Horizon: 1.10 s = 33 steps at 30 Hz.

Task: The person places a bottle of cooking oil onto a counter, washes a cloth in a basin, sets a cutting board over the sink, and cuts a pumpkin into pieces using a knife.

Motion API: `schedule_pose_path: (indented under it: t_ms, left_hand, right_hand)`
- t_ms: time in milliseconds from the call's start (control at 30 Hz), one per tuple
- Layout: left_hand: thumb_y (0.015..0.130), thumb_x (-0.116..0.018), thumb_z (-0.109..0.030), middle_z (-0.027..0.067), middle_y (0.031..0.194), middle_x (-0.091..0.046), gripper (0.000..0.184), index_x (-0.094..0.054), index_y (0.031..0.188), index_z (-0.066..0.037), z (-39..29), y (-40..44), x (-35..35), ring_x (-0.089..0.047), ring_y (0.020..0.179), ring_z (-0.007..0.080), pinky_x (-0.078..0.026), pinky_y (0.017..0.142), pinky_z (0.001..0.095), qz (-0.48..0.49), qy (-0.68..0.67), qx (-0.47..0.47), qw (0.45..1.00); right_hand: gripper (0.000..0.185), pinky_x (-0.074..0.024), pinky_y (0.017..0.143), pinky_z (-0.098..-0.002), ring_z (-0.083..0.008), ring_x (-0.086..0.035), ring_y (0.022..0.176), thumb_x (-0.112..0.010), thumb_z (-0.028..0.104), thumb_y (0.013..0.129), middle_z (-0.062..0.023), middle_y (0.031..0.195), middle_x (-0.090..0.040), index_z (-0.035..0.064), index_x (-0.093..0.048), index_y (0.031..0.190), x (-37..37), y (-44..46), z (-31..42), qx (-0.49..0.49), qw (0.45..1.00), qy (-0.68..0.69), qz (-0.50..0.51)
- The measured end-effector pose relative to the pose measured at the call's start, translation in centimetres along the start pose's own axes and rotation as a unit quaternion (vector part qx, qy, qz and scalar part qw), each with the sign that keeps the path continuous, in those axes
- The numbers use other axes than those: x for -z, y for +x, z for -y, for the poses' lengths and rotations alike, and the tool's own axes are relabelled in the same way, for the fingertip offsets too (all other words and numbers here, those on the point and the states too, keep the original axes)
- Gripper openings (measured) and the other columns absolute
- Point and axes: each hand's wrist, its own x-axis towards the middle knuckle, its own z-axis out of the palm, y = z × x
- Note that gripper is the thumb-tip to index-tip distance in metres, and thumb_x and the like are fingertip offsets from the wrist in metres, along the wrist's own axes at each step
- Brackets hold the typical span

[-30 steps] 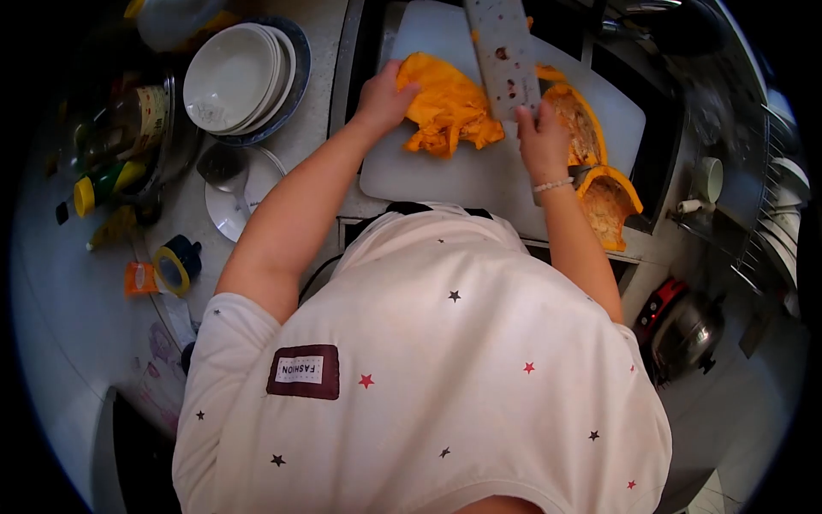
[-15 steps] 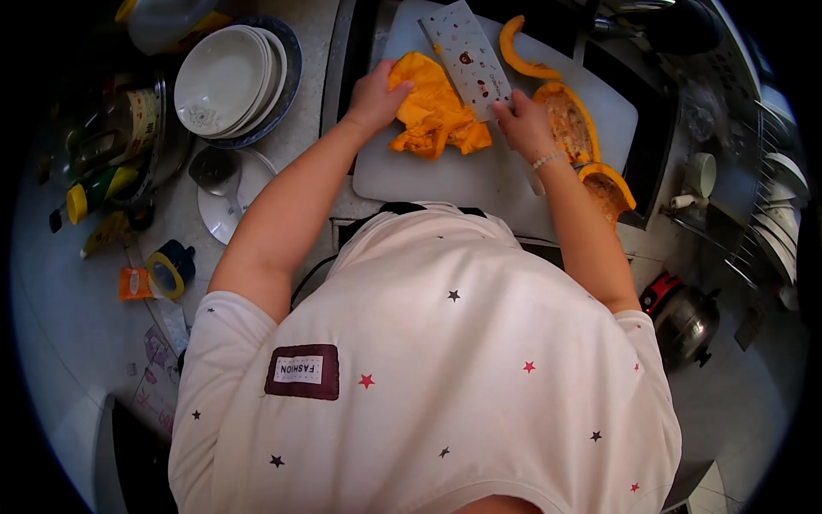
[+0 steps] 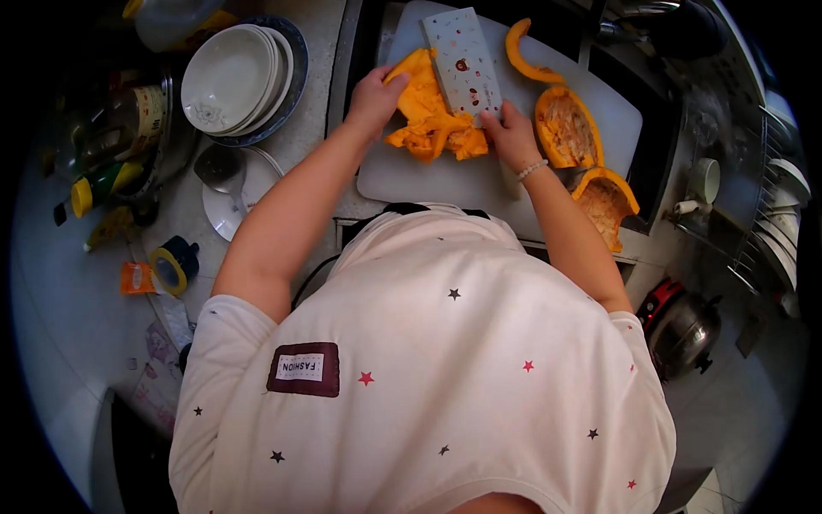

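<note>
My left hand (image 3: 374,103) is closed on the left edge of an orange pumpkin piece (image 3: 419,94) with cut, uneven sides. Gripped by its handle in my right hand (image 3: 514,139) is a kitchen knife (image 3: 463,62) with a broad, pale, cartoon-patterned blade. The blade points away from me and lies along the right side of the piece; whether its edge is in the flesh I cannot tell. Beneath them is a white cutting board (image 3: 390,178). A hollow pumpkin section (image 3: 568,128), another pumpkin section (image 3: 606,204) and a curved pumpkin strip (image 3: 524,56) lie to the right.
Stacked white bowls (image 3: 224,81) stand on a blue-rimmed plate at left, above a ladle (image 3: 221,170) on white plates. Bottles (image 3: 107,184) and a tape roll (image 3: 171,267) are farther left. At right are a dish rack (image 3: 743,248), a small cup (image 3: 705,180) and a metal kettle (image 3: 685,334).
The knife has shifted left and turned more upright, closer to the pumpkin piece. My right hand has moved left and slightly down with it. My left hand keeps its hold.
</note>
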Motion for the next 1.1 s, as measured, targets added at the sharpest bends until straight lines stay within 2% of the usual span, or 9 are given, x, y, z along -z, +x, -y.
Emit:
schedule_pose_path:
  t_ms: [67,167,267,367,667,767,967,1067,1100]
  left_hand:
    - [0.085,-0.058,-0.021,0.0121,0.095,-0.063,0.036,-0.055,0.109,0.006,-0.8,-1.2,-0.2,-0.061,0.084,0.0165,-0.047,0.074,0.028,0.015,-0.037,0.04,0.998]
    - [0.085,-0.058,-0.021,0.0116,0.095,-0.063,0.033,-0.058,0.106,0.004,-0.6,-0.9,0.4,-0.061,0.084,0.0173,-0.047,0.073,0.0287,0.038,0.061,0.016,0.997]
    - [0.088,-0.056,-0.02,0.009,0.102,-0.06,0.035,-0.053,0.113,0.005,-1.7,-1.0,0.7,-0.058,0.089,0.0146,-0.045,0.078,0.026,0.084,0.068,0.044,0.993]
    - [0.088,-0.055,-0.02,0.0095,0.102,-0.06,0.033,-0.053,0.112,0.004,-2.2,-0.4,0.9,-0.059,0.09,0.016,-0.047,0.078,0.0274,0.106,0.087,0.057,0.989]
    - [0.088,-0.055,-0.017,0.0109,0.105,-0.059,0.034,-0.051,0.115,0.004,-2.3,0.3,1.4,-0.06,0.095,0.0201,-0.051,0.08,0.0306,0.137,0.01,0.095,0.986]
    - [0.086,-0.059,-0.013,0.0118,0.101,-0.061,0.03,-0.055,0.111,0.004,-1.0,1.1,1.5,-0.062,0.089,0.0206,-0.054,0.072,0.031,0.119,-0.046,0.091,0.988]
    - [0.084,-0.059,-0.009,0.0121,0.102,-0.06,0.032,-0.053,0.113,0.004,-0.6,0.8,1.4,-0.062,0.089,0.023,-0.054,0.074,0.0342,0.103,-0.08,0.088,0.988]
    - [0.086,-0.054,-0.007,0.0112,0.108,-0.058,0.034,-0.049,0.118,0.002,-1.0,0.5,1.5,-0.06,0.097,0.0215,-0.052,0.079,0.0321,0.131,-0.036,0.083,0.987]
    - [0.085,-0.054,-0.006,0.0111,0.107,-0.058,0.034,-0.049,0.118,0.002,-1.1,0.5,1.5,-0.06,0.096,0.0215,-0.052,0.079,0.032,0.122,-0.041,0.082,0.988]
  right_hand:
    - [0.026,-0.0446,0.049,-0.027,-0.0122,-0.056,0.053,-0.056,0.024,0.087,-0.0082,0.065,-0.06,0.0008,-0.053,0.099,-0.1,-0.3,0.1,-0.026,0.999,0.04,-0.008]
    - [0.024,-0.0443,0.047,-0.0268,-0.0112,-0.054,0.051,-0.056,0.024,0.087,-0.0064,0.061,-0.058,0.0015,-0.052,0.095,0.1,-0.9,0.2,0.013,1.0,-0.016,-0.015]
    - [0.025,-0.0448,0.048,-0.0304,-0.0183,-0.057,0.05,-0.056,0.026,0.087,-0.0096,0.059,-0.058,0.0016,-0.049,0.089,0.0,-1.1,-0.1,0.039,0.999,-0.018,-0.032]
    - [0.029,-0.0454,0.06,-0.0455,-0.0418,-0.057,0.07,-0.056,0.029,0.086,-0.023,0.073,-0.059,0.0012,-0.05,0.086,0.5,-2.2,2.5,0.034,0.996,-0.066,-0.058]
    - [0.025,-0.0449,0.054,-0.0445,-0.0401,-0.057,0.064,-0.056,0.026,0.086,-0.0193,0.068,-0.06,0.0029,-0.046,0.083,0.4,-2.5,3.7,0.162,0.963,-0.208,-0.054]
    - [0.024,-0.0448,0.058,-0.0464,-0.0419,-0.057,0.069,-0.055,0.025,0.087,-0.0211,0.072,-0.06,0.0023,-0.046,0.084,0.0,-1.6,4.3,0.086,0.974,-0.195,-0.074]
    - [0.026,-0.046,0.072,-0.0448,-0.0396,-0.058,0.082,-0.055,0.027,0.086,-0.0228,0.084,-0.061,0.0021,-0.051,0.092,1.1,0.7,5.4,0.052,0.981,-0.179,0.054]
    - [0.029,-0.0464,0.072,-0.0417,-0.0387,-0.058,0.082,-0.056,0.028,0.086,-0.0227,0.087,-0.061,0.0008,-0.053,0.093,1.7,0.1,5.8,0.066,0.969,-0.208,0.115]
    - [0.028,-0.0463,0.068,-0.039,-0.0336,-0.057,0.075,-0.057,0.027,0.086,-0.0199,0.082,-0.061,0.0003,-0.052,0.093,1.4,0.2,5.4,0.072,0.976,-0.172,0.109]
